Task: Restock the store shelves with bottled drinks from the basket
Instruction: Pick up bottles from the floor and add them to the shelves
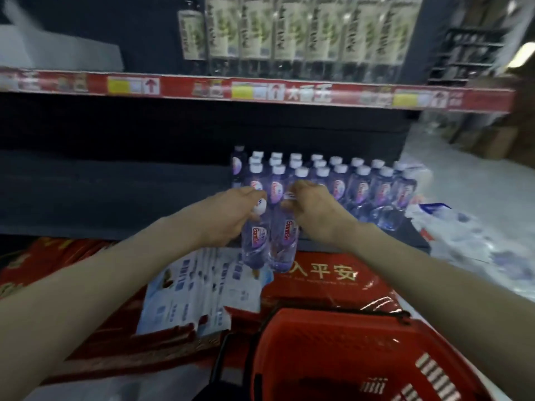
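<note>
My left hand (pixel 231 218) grips a clear purple-tinted water bottle (pixel 254 244) near its white cap. Beside it, my right hand (pixel 312 209) holds a second, matching bottle (pixel 285 244) by the neck. Both bottles hang upright, side by side, just in front of the lower shelf (pixel 115 192). On that shelf stand several rows of the same white-capped bottles (pixel 347 183), to the right of centre. The red shopping basket (pixel 333 357) sits at the bottom right, and its inside looks dark.
The left half of the lower shelf is bare dark board. Above, a shelf with a red price strip (pixel 260 91) carries tall bottles with pale labels (pixel 289 30). Red packaged goods (pixel 324 276) and white leaflets (pixel 202 290) lie below my hands. Plastic-wrapped bottles (pixel 463 235) lie on the floor at right.
</note>
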### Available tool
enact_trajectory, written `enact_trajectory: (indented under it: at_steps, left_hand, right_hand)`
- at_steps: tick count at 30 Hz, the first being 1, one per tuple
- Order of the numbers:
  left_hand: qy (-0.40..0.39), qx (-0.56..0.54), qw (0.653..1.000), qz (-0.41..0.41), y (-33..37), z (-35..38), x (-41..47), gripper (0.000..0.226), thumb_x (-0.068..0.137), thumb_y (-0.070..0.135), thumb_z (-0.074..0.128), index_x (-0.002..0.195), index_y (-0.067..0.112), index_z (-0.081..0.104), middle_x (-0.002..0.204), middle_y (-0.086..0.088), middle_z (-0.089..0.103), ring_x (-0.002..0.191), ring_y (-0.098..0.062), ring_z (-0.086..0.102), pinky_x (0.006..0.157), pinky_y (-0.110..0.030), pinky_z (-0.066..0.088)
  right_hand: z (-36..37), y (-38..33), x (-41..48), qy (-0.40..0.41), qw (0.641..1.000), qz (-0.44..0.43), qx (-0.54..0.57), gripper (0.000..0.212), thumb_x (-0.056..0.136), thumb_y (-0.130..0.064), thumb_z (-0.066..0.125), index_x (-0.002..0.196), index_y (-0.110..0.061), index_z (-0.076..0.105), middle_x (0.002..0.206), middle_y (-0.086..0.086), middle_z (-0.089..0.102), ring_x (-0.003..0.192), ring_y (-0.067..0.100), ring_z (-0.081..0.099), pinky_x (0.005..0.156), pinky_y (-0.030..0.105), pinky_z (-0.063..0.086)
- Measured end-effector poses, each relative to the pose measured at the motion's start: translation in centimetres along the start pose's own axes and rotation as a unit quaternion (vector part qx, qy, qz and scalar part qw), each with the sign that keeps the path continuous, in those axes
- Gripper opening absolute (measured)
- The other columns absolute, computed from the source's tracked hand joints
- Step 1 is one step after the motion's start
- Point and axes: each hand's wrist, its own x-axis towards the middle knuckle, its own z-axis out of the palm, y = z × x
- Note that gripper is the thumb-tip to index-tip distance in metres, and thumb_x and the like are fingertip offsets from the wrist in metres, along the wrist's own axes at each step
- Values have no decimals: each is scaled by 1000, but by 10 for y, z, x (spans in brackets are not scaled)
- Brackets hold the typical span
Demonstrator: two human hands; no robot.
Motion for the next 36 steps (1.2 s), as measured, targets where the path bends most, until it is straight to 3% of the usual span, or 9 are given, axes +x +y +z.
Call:
enact_trajectory:
  at_steps: [4,11,15,19,22,26,29,33,36]
  left_hand:
    - [24,1,998,57,28,2,60,28,105,9,50,131,16,49,123,3,48,120,-15,49,96,-36,46]
    - [115,48,984,127,69,21,140,14,104,20,57,114,12,50,117,-3,46,113,-17,42,79,-30,40]
    - [117,88,982,121,79,36,177,25,100,8,56,124,9,52,132,-10,49,120,-23,43,96,-32,38]
    - [106,141,977,120,81,52,196,44,87,-5,55,126,16,52,127,-3,50,113,-19,34,84,-28,19]
    - [96,150,979,100,82,69,207,60,87,-8,55,140,19,47,133,2,48,120,-18,32,99,-31,25]
    - [101,147,981,72,85,85,221,60,92,-4,54,146,18,43,138,2,47,128,-20,33,111,-34,27]
    - [96,131,986,49,82,89,232,64,90,-2,56,151,15,42,139,0,49,132,-22,34,115,-36,28]
    - [126,22,991,26,79,99,234,56,99,2,54,153,16,47,149,1,52,141,-19,35,120,-34,27]
    - [182,-85,979,-26,84,106,229,42,105,14,55,147,17,56,150,0,54,143,-18,39,122,-34,29]
  right_hand:
    - [-34,51,-5,40,998,47,6,22,103,-23,58,99,-1,59,110,19,61,102,36,60,79,37,45]
    - [-48,137,2,103,985,135,8,26,96,-25,63,81,-10,49,90,10,51,87,32,55,71,29,31]
    - [-38,172,7,111,979,169,28,22,96,-24,63,86,-11,50,92,11,57,86,34,56,71,30,33]
    - [-30,195,8,103,976,185,53,23,99,-29,64,89,-14,51,94,8,58,82,26,52,73,30,36]
    - [-25,207,15,95,977,180,64,21,100,-32,64,90,-16,53,100,7,59,91,27,60,78,33,44]
    - [-17,217,23,93,981,163,50,34,100,-35,63,122,-10,58,123,11,56,112,32,57,96,40,48]
    - [-14,221,21,88,979,163,82,46,100,-38,63,138,-16,50,124,10,52,114,33,56,94,41,50]
    - [-3,223,-1,56,965,171,191,74,100,-36,64,159,-28,20,115,12,64,85,19,65,80,34,49]
    - [19,225,-15,41,949,191,246,94,94,-32,74,160,-32,6,119,12,69,99,29,71,87,42,58]
